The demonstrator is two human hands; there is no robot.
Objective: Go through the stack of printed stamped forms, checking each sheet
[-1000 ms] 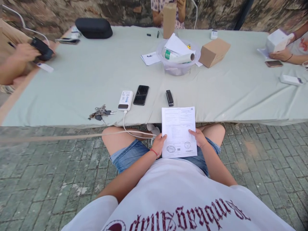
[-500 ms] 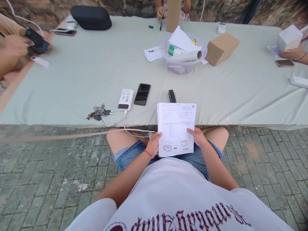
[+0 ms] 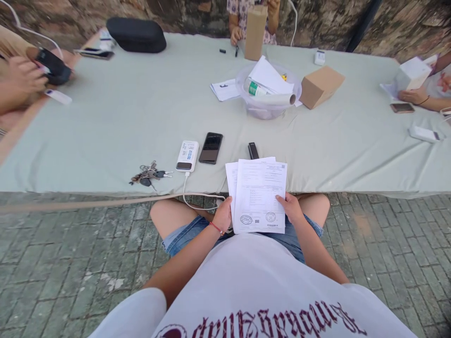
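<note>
While our left hand (image 3: 222, 216) grips the printed sheets (image 3: 260, 195) at their nine o'clock edge, our right hand (image 3: 291, 208) pinches the three o'clock edge, holding them over our lap, below the table (image 3: 105, 126).

The sheets (image 3: 260, 195) were thin matt white paper with printed text and inked stamps, and the tabletop (image 3: 123, 117) lay under a smooth, matt, pale green cloth. The phone (image 3: 211, 148) had a glossy black glass face, the power bank (image 3: 187, 156) smooth white plastic, the keys (image 3: 150, 172) dull metal. The box (image 3: 320, 86) was matt brown cardboard, and the floor (image 3: 63, 253) rough, worn brick.
</note>
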